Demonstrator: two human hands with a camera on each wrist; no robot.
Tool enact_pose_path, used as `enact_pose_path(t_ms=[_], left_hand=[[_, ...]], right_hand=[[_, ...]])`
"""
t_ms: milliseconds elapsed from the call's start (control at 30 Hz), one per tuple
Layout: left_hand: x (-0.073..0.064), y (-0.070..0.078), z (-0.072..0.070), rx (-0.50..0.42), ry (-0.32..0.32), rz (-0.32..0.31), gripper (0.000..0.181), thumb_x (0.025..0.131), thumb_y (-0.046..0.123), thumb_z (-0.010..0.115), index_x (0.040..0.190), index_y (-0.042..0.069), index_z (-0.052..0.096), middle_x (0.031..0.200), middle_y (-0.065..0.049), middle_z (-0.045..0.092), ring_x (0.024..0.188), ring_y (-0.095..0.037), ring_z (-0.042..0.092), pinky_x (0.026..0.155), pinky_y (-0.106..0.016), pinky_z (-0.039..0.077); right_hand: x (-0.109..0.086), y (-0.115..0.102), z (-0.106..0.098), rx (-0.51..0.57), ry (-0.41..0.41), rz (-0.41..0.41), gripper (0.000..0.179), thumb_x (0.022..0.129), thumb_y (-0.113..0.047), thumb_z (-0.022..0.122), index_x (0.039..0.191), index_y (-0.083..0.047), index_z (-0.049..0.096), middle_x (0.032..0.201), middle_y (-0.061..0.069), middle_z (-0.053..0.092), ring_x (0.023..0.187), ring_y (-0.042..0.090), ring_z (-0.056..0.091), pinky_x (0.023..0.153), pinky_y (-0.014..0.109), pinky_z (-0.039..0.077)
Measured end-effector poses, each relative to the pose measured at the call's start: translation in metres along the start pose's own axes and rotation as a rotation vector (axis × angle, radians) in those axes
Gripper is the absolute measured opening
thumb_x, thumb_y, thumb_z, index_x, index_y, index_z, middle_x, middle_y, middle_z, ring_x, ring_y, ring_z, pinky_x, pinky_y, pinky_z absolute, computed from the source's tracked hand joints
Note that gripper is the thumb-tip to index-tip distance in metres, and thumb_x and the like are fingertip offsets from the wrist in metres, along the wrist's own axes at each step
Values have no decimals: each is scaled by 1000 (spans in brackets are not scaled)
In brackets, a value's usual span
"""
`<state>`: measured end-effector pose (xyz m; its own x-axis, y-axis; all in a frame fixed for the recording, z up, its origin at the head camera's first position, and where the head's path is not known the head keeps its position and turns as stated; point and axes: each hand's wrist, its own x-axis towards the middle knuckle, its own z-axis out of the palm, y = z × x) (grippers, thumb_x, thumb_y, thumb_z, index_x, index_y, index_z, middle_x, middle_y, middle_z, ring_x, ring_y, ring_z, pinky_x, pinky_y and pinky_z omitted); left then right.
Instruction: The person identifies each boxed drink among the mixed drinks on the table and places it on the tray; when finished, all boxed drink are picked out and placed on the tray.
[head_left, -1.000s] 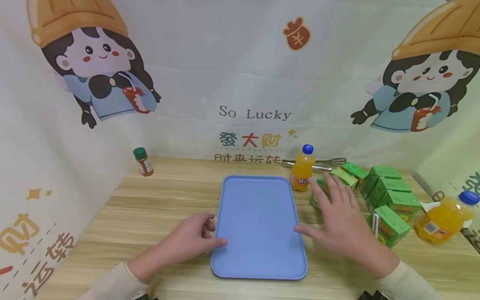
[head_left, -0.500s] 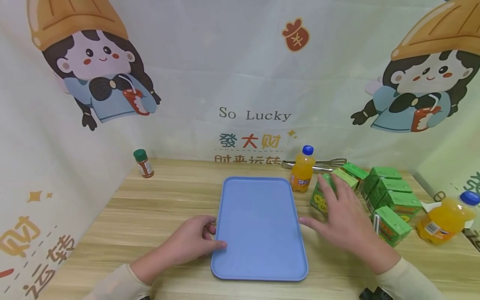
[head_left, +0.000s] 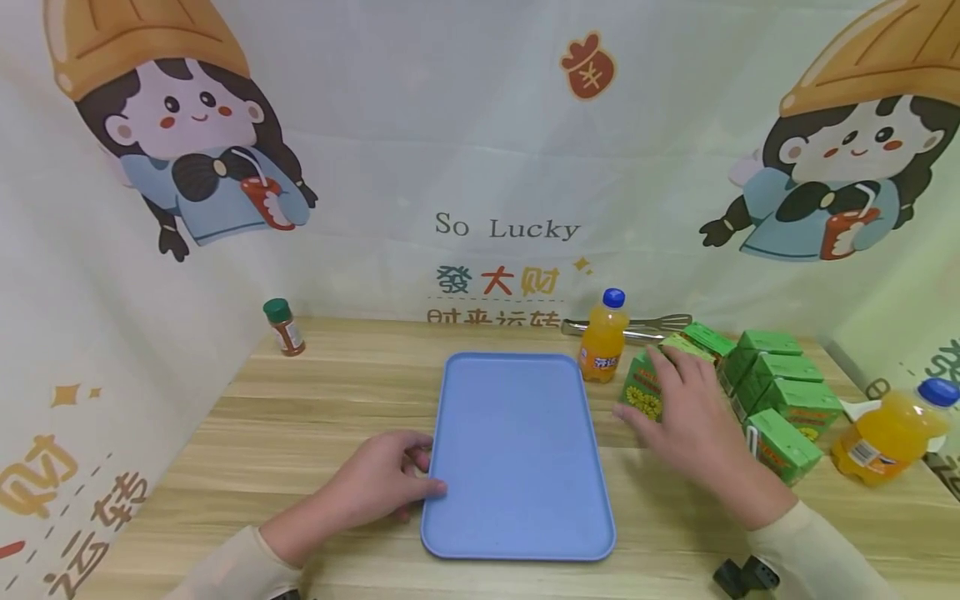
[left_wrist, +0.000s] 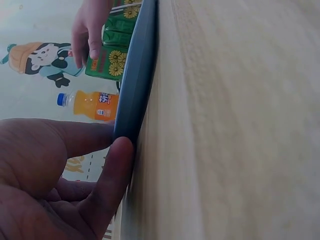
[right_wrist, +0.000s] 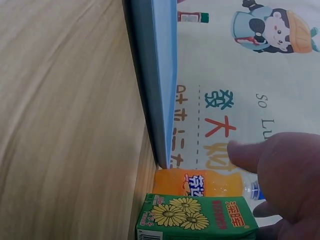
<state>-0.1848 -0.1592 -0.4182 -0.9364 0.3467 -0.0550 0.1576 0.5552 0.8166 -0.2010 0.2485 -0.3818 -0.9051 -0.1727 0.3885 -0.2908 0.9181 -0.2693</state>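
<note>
A blue tray (head_left: 517,458) lies flat on the wooden table. My left hand (head_left: 382,475) is at its left edge; in the left wrist view the thumb (left_wrist: 92,137) lies at the rim and a fingertip (left_wrist: 120,152) meets the outer side, pinching the edge. To the right of the tray, my right hand (head_left: 693,417) hovers beside a green drink carton (head_left: 640,392) with yellow flowers. Its fingers reach over the carton's top and the thumb is held apart in front. In the right wrist view the thumb (right_wrist: 247,155) is clear of the carton.
Behind that carton stands an orange soda bottle (head_left: 602,342). Several more green cartons (head_left: 795,400) and a second orange bottle (head_left: 885,437) are at the right. A whisk (head_left: 660,325) lies at the back; a green-capped spice jar (head_left: 285,327) stands far left.
My right hand has moved away from the tray's right edge, and its fingers have come down toward the green carton. My left hand stays at the tray's left edge.
</note>
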Motion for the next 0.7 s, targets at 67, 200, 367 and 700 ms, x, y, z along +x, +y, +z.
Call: enact_pose_path(t_ms=[67,200,367,700], left_hand=[[0,-1,0,-3,3,-7,70,88,11,95,142,-17,62,98,-4,70,52,-17,66,48,-31,57],[1,-2,1,-29,4,-18,68,87,8,94,141,-19,61,95,-5,69,57,-17,69,51,-33,62],[2,-3,2,-68,-8,-28,68,88,4,93,141,-22,59,92,-6,70,61,-18,72,53,-35,65],[3,-4,1,-89,-24,-20,68,88,3,92,141,-23,58,91,-6,70,61,-18,73,54,-36,66]], right_hand=[[2,1,-1,13,8,11,83,102,-35,84,160,11,47,161,36,44,148,56,38,121,75,39],[4,3,-3,3,43,17,67,103,-22,82,153,12,55,155,35,53,143,54,44,116,74,45],[8,3,-5,-18,47,47,59,102,-16,81,148,14,58,151,34,57,140,53,48,112,72,49],[14,0,-8,-10,3,155,63,103,-18,81,152,11,56,150,36,59,136,57,58,108,73,53]])
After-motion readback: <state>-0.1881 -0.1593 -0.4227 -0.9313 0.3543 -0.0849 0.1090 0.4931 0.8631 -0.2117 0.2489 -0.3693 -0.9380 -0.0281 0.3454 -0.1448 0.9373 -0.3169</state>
